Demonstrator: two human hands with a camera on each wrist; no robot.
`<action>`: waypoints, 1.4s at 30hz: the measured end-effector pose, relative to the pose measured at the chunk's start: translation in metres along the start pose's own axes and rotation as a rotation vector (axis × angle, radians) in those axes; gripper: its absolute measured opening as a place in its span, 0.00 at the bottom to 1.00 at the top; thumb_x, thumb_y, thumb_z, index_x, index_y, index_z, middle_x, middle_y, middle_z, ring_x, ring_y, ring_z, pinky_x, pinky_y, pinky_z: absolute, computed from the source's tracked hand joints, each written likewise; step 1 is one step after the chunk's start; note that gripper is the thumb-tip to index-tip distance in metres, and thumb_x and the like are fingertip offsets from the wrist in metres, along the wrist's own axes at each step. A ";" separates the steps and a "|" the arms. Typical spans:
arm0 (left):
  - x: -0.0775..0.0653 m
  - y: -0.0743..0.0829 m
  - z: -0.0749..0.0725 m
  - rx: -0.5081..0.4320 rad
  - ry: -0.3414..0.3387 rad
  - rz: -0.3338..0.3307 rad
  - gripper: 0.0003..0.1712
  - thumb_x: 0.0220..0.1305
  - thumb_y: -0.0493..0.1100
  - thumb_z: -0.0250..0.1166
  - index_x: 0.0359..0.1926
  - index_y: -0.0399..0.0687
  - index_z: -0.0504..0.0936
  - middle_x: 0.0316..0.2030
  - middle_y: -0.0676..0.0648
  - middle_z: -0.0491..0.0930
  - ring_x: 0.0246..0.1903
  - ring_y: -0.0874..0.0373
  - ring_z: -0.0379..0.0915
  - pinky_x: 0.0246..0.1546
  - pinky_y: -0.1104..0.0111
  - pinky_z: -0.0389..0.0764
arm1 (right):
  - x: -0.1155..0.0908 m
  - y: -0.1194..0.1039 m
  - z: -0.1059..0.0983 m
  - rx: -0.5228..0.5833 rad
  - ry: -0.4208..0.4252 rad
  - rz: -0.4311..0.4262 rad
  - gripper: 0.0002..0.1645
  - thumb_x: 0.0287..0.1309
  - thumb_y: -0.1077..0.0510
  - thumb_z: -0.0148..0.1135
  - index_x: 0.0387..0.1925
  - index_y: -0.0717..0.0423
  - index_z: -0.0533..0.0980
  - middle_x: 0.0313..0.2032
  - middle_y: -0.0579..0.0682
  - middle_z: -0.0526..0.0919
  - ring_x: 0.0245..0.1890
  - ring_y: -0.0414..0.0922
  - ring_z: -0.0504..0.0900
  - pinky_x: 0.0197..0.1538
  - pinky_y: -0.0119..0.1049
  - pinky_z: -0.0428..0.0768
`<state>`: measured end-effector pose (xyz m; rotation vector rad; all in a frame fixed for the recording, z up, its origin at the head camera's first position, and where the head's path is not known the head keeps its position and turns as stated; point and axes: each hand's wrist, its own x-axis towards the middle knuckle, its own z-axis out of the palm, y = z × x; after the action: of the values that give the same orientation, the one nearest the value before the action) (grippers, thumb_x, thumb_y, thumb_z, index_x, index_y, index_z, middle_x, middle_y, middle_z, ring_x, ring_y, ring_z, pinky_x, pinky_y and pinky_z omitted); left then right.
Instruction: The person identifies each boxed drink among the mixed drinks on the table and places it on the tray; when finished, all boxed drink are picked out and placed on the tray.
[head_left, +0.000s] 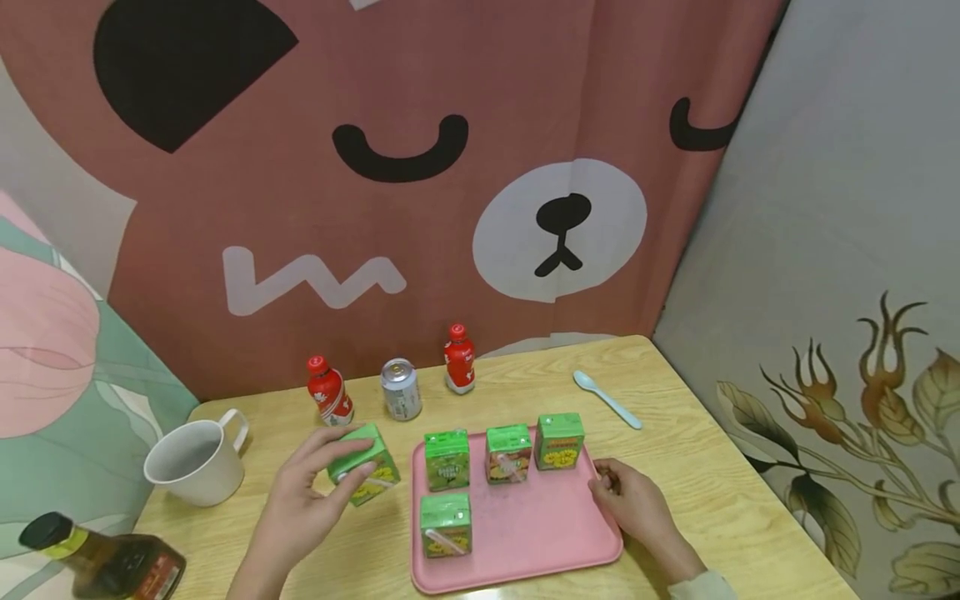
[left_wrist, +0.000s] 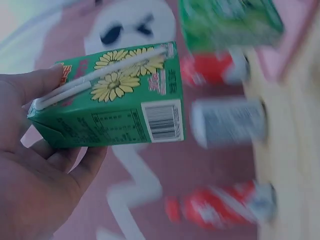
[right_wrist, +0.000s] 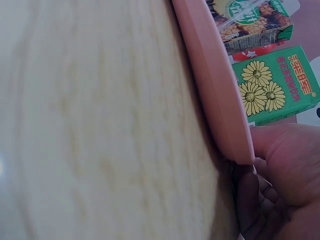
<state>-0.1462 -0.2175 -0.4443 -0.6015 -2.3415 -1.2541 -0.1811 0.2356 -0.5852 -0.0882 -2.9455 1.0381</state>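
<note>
My left hand (head_left: 303, 496) holds a green drink carton (head_left: 372, 483) left of the pink tray (head_left: 536, 529), thumb on one side and fingers on the other. In the left wrist view this carton (left_wrist: 117, 117) shows yellow flowers, a barcode and a wrapped straw along one face. At the tray's right edge, my right hand (head_left: 637, 504) pinches the rim, with the thumb above and curled fingers below in the right wrist view. Standing on the tray are several green cartons: three along the back, including a flower-printed carton (head_left: 559, 442) at the right corner, and a carton (head_left: 446, 527) at front left.
Behind the tray stand a red bottle (head_left: 330, 392), a silver can (head_left: 401, 390) and another red bottle (head_left: 460, 360). A pale blue spoon (head_left: 607, 400) lies at the back right. On the left are a white mug (head_left: 198, 462) and a dark sauce bottle (head_left: 112, 558).
</note>
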 end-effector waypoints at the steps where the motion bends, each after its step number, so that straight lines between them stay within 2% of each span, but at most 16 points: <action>1: 0.007 0.006 0.005 -0.024 -0.033 0.028 0.22 0.56 0.31 0.76 0.50 0.55 0.88 0.55 0.51 0.80 0.55 0.56 0.75 0.53 0.76 0.74 | 0.000 0.000 0.000 -0.002 -0.002 0.003 0.20 0.62 0.55 0.68 0.54 0.57 0.82 0.27 0.40 0.76 0.27 0.39 0.72 0.33 0.37 0.71; 7: 0.036 0.039 0.042 -0.158 -0.176 0.165 0.17 0.62 0.38 0.74 0.51 0.57 0.87 0.56 0.53 0.79 0.57 0.53 0.75 0.57 0.65 0.76 | -0.001 0.000 0.000 -0.001 -0.011 0.020 0.21 0.62 0.55 0.68 0.55 0.58 0.81 0.28 0.41 0.77 0.27 0.40 0.72 0.33 0.37 0.71; 10: 0.044 0.052 0.061 -0.209 -0.217 0.236 0.15 0.63 0.39 0.73 0.51 0.55 0.87 0.56 0.51 0.80 0.55 0.52 0.76 0.56 0.61 0.77 | -0.001 -0.001 0.000 0.003 -0.014 0.025 0.21 0.62 0.55 0.68 0.55 0.59 0.81 0.28 0.41 0.77 0.27 0.40 0.72 0.33 0.37 0.71; 13: 0.048 0.061 0.080 -0.233 -0.252 0.265 0.14 0.64 0.40 0.73 0.51 0.55 0.87 0.55 0.52 0.80 0.54 0.54 0.77 0.53 0.61 0.79 | -0.002 -0.002 -0.001 0.009 -0.012 0.021 0.21 0.62 0.56 0.68 0.55 0.59 0.81 0.28 0.41 0.77 0.27 0.40 0.72 0.33 0.37 0.71; 19: 0.046 0.061 0.111 -0.184 -0.337 0.208 0.14 0.62 0.43 0.75 0.48 0.59 0.89 0.53 0.59 0.80 0.51 0.62 0.78 0.44 0.68 0.81 | -0.002 -0.002 -0.001 0.012 -0.002 0.007 0.20 0.62 0.56 0.69 0.54 0.57 0.82 0.27 0.40 0.76 0.27 0.39 0.72 0.33 0.36 0.71; 24: 0.044 0.052 0.127 -0.086 -0.397 0.179 0.14 0.57 0.44 0.78 0.45 0.61 0.90 0.51 0.61 0.81 0.50 0.64 0.78 0.45 0.68 0.80 | -0.001 -0.001 0.000 0.011 -0.002 0.006 0.20 0.62 0.56 0.69 0.54 0.57 0.82 0.27 0.40 0.76 0.27 0.39 0.72 0.32 0.37 0.70; 34: 0.039 0.039 0.147 0.082 -0.514 0.195 0.15 0.56 0.48 0.78 0.46 0.63 0.90 0.49 0.61 0.82 0.43 0.71 0.77 0.31 0.80 0.73 | 0.000 0.000 -0.001 0.007 0.002 0.011 0.20 0.62 0.55 0.68 0.54 0.57 0.82 0.28 0.40 0.76 0.27 0.39 0.72 0.33 0.36 0.71; 42: 0.033 0.039 0.155 0.170 -0.594 0.154 0.15 0.56 0.49 0.77 0.46 0.67 0.89 0.50 0.64 0.81 0.45 0.71 0.77 0.33 0.76 0.75 | -0.002 0.001 0.000 0.020 0.011 -0.001 0.20 0.61 0.55 0.69 0.54 0.56 0.82 0.27 0.40 0.76 0.26 0.39 0.71 0.32 0.36 0.70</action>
<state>-0.1762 -0.0608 -0.4789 -1.2006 -2.7602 -0.8742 -0.1790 0.2361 -0.5857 -0.0923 -2.9247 1.0630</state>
